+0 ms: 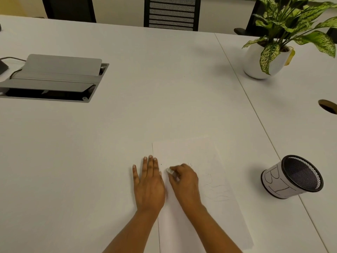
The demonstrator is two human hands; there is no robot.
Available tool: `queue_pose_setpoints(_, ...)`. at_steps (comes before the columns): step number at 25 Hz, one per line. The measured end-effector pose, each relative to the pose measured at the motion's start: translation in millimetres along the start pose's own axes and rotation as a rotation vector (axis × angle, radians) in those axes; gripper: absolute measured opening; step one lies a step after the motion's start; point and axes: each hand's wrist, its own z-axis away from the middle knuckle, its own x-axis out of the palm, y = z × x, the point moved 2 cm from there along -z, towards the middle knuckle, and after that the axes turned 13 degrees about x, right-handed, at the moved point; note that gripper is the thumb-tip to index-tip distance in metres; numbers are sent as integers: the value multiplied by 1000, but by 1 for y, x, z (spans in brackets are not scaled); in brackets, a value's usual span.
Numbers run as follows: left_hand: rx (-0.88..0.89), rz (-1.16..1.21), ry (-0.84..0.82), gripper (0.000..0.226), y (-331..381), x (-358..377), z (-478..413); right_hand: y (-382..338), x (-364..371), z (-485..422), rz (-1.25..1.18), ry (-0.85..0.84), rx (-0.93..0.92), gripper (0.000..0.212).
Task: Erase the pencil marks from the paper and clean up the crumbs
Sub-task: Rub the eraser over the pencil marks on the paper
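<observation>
Clearly mid-erasing: right hand (pixel 183 180) pinched the eraser (pixel 170 171) on the paper (pixel 191 154), left hand (pixel 148 183) flat, steadying; fainter marks (pixel 217 190) probably needed rubbing next.

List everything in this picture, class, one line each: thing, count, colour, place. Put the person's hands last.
table: one, white, fills the view
paper: one sheet, white, near edge, centre-right
pencil marks: several, faint grey, right part of the paper
eraser: one, white, held against the paper's left part
mesh cup: one, black with white lettered wrap, right of the paper
potted plant: one, green speckled leaves, white pot, far right
cable box: one, grey, lid open, far left
mesh-backed chair: one, black, beyond the far edge
left hand: one, flat across the paper's left edge
right hand: one, on the paper, pinching the eraser
</observation>
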Motion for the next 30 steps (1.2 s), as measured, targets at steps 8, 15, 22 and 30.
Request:
queue_pose_setpoints(8, -17, -230, 76, 52, 3, -4, 2, 1, 1, 16, 0, -41, -24, 15)
queue_pose_setpoints(15, -4, -232, 22, 47, 5, -10, -2, -4, -3, -18, 5, 44, 79, 16)
queue_pose_setpoints(22, -38, -218, 8, 51, 0, -5, -1, 6, -4, 2, -14, -2, 36, 14)
queue_pose_setpoints(30, -16, -76, 11, 53, 0, 0, -1, 18, -28, -19, -8, 75, 170, 13)
